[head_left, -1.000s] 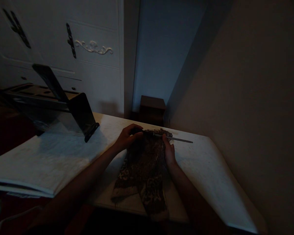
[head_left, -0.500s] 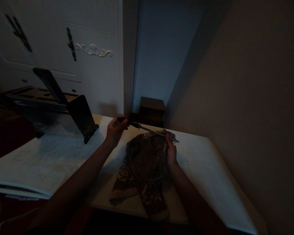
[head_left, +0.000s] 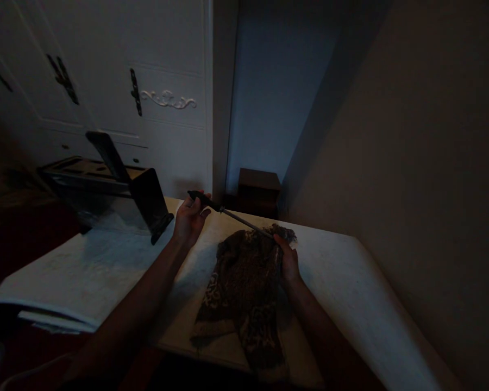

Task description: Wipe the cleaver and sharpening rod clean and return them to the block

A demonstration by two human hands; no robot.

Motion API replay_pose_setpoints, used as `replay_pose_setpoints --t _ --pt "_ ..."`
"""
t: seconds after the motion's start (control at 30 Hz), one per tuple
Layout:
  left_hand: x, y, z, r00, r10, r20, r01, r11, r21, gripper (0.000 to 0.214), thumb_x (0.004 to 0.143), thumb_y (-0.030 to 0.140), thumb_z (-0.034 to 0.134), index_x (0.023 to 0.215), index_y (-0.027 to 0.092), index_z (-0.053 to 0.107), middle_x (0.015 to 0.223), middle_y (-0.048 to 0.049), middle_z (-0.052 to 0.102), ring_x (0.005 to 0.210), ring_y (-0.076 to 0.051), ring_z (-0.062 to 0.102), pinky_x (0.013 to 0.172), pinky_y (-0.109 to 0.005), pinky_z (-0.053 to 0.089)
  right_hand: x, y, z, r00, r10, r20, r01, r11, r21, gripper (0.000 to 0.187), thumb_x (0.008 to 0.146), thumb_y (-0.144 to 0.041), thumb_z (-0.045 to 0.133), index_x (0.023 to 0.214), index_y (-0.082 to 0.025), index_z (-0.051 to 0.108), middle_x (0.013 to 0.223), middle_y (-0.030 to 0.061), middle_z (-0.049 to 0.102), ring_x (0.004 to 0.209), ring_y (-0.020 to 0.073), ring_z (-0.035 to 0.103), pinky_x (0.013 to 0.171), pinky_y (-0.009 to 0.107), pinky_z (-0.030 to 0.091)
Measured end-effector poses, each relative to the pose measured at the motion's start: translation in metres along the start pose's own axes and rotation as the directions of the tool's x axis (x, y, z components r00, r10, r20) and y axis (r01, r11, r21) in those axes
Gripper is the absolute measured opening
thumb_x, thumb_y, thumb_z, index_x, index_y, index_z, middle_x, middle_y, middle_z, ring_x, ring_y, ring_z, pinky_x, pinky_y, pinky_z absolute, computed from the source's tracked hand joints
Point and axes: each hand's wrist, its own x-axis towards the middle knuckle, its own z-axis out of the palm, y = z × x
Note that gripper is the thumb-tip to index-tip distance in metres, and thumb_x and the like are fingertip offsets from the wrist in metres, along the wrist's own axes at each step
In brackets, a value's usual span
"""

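My left hand (head_left: pixel 188 222) is closed around the black handle of a long, thin metal rod (head_left: pixel 244 221), at the far side of the table. The rod slants down to the right, and its tip is hidden at the cloth. A brown patterned towel (head_left: pixel 246 277) with pale scrollwork and a fringed edge lies rumpled between my forearms. My right hand (head_left: pixel 290 263) grips a fold of this towel around the rod's far end, thumb on top. The light is dim, so the exact kind of tool is hard to make out.
On the left of the pale table (head_left: pixel 122 255) stands a black, clear-sided appliance (head_left: pixel 106 201) with an upright arm. Behind are a white wardrobe (head_left: pixel 175 141) and a small brown box (head_left: pixel 258 184). A wall (head_left: pixel 411 163) runs along the right.
The rod has drawn back leftward through the towel; its tip stuck out beyond my right hand before and is now covered. The view has shifted slightly, moving the scene rightward and down.
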Motion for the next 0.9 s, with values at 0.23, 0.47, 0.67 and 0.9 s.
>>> replay_pose_setpoints --t 0.23,0.47,0.67,0.9 --pt "-0.001 0.002 0.000 1.000 0.021 0.010 -0.020 0.999 -0.032 0.031 0.072 0.025 0.078 0.098 0.018 0.063 0.097 -0.0046 0.070 0.086 -0.015 0.066 0.078 -0.029 0.052 0.001 0.006 -0.002 0.990 0.036 0.136 -0.030 0.998 -0.047 0.037 0.052 -0.035 0.081 0.081 -0.018 0.066 0.073 0.0037 0.072 0.070 0.0241 0.068 0.067 0.036 0.055" --pt "0.002 -0.001 -0.001 0.998 0.063 -0.008 -0.062 0.998 0.022 0.044 0.064 0.033 0.084 0.094 0.018 0.056 0.086 0.0001 0.069 0.083 -0.012 0.067 0.081 -0.027 0.053 0.004 0.008 -0.005 0.984 0.086 0.153 -0.071 0.993 -0.098 0.039 0.053 -0.037 0.081 0.083 -0.018 0.066 0.075 0.0055 0.072 0.069 0.0242 0.068 0.069 0.039 0.056" --pt "-0.004 0.005 0.000 0.996 0.082 -0.039 -0.080 0.995 0.065 0.054 0.057 0.038 0.088 0.094 0.015 0.055 0.085 -0.0044 0.071 0.082 -0.018 0.070 0.080 -0.034 0.056 0.009 0.013 -0.009 0.966 0.104 0.238 -0.060 0.981 -0.185 0.044 0.054 -0.038 0.083 0.091 -0.019 0.068 0.089 0.0111 0.074 0.081 0.0305 0.069 0.074 0.045 0.056" --pt "-0.020 0.048 0.011 0.979 0.198 -0.039 -0.183 0.952 0.243 0.057 0.060 0.045 0.085 0.100 0.015 0.056 0.090 -0.0092 0.073 0.087 -0.026 0.072 0.081 -0.041 0.057 0.030 0.023 -0.009 0.960 -0.119 0.254 0.185 0.950 -0.251 0.051 0.042 -0.032 0.084 0.091 -0.026 0.070 0.094 0.0126 0.073 0.099 0.0351 0.066 0.082 0.048 0.055"
